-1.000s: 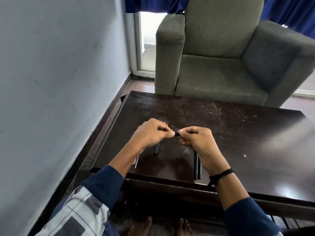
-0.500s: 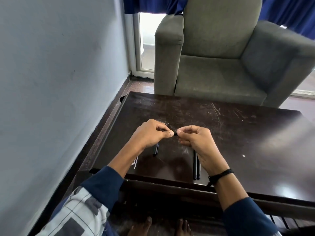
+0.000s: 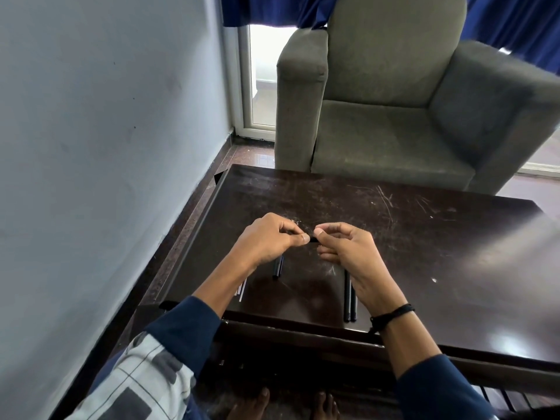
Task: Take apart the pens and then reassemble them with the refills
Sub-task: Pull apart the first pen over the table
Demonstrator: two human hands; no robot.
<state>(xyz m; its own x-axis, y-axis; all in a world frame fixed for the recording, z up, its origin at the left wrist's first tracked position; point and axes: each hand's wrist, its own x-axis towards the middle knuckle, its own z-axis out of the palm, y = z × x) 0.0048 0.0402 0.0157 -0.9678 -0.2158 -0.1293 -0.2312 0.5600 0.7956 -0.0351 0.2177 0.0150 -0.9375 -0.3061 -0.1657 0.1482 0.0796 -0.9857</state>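
Together we hold one small black pen piece (image 3: pixel 313 239) above the table (image 3: pixel 424 237), pinched at its left end by our left hand (image 3: pixel 266 241) and at its right end by our right hand (image 3: pixel 348 253), its long axis running left to right. Two black barrels (image 3: pixel 349 295) lie side by side near the right wrist, pointing near to far; another dark piece (image 3: pixel 277 267) and thin refills (image 3: pixel 241 289), too few showing to count, lie under the left.

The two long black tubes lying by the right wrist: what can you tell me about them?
The two black tubes look like slim, glossy plastic pen barrels. They lie flat on the dark wooden table, side by side and seemingly touching, pointing away from the person, their near ends close to the table's front edge. Those ends seem ridged. The right hand hovers above and hides their far ends; whether it touches them is unclear.
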